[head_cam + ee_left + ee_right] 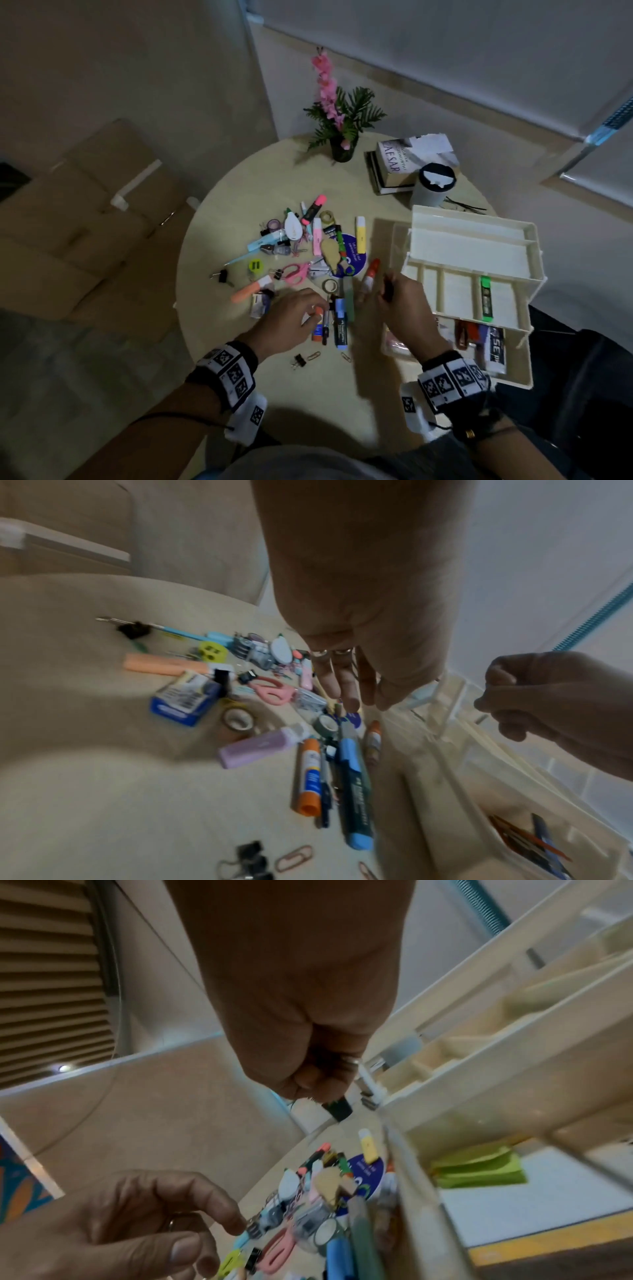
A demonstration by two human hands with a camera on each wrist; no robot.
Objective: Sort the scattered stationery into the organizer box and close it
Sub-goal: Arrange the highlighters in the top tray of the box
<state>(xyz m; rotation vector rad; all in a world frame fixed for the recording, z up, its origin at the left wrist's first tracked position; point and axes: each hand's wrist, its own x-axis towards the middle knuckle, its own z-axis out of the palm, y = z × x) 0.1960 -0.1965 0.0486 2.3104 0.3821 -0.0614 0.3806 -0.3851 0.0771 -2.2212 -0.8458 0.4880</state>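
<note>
Right hand (402,301) fisted round marker (339,1110)

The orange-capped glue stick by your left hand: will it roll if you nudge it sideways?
Probably. The glue stick looks round-bodied and lies flat on the table, so a sideways push should roll it. The blue marker alongside might stop it. It looks rigid, likely light.

Scattered stationery (301,253) on table (239,178), left of organizer box (476,274).
</note>
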